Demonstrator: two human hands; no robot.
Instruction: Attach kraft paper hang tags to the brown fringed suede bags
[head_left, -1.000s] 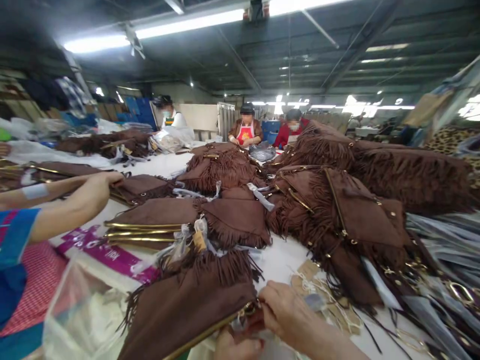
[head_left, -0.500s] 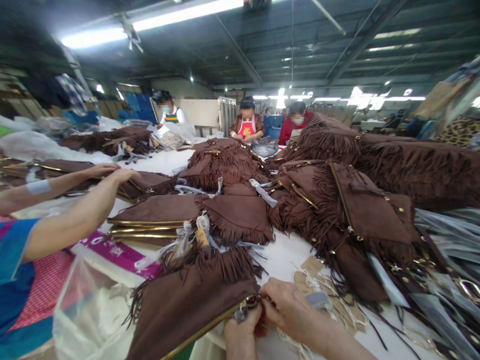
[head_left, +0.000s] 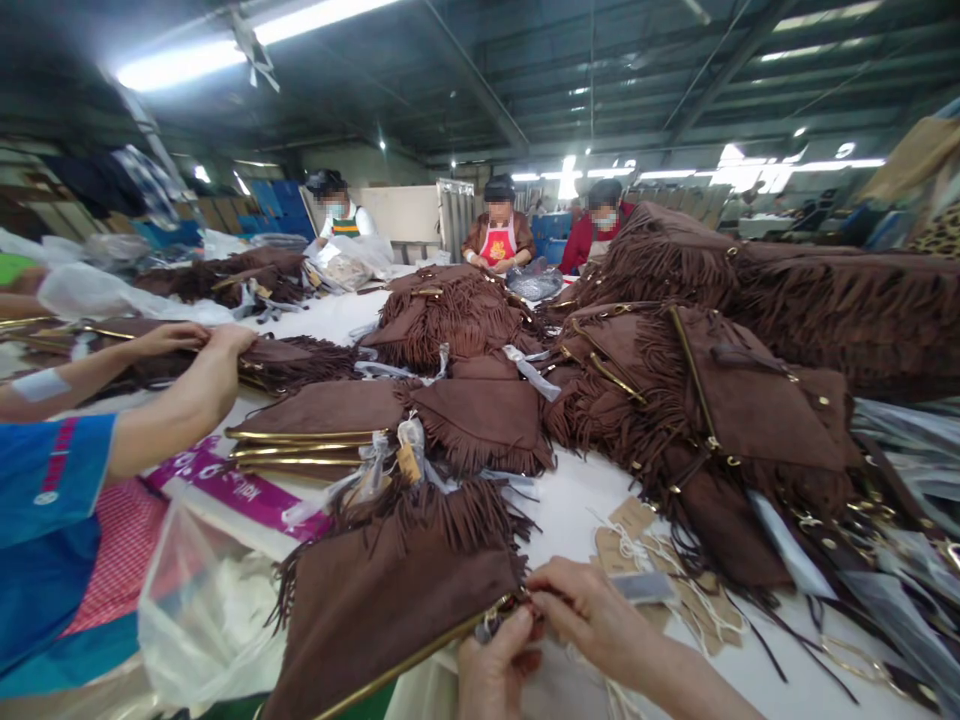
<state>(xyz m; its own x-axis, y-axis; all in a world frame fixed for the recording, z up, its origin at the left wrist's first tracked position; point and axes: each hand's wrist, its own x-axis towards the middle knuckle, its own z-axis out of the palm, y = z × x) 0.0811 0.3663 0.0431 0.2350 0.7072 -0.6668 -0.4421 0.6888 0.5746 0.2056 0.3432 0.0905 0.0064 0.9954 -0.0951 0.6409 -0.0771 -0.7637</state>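
At the near edge of the table (head_left: 571,505), the left hand (head_left: 491,672) and right hand (head_left: 594,618) both pinched the zip end of the brown fringed bag (head_left: 397,605). A slipping pinch would probably snag the fringe or scatter the paper tags (head_left: 664,580) just beside it.
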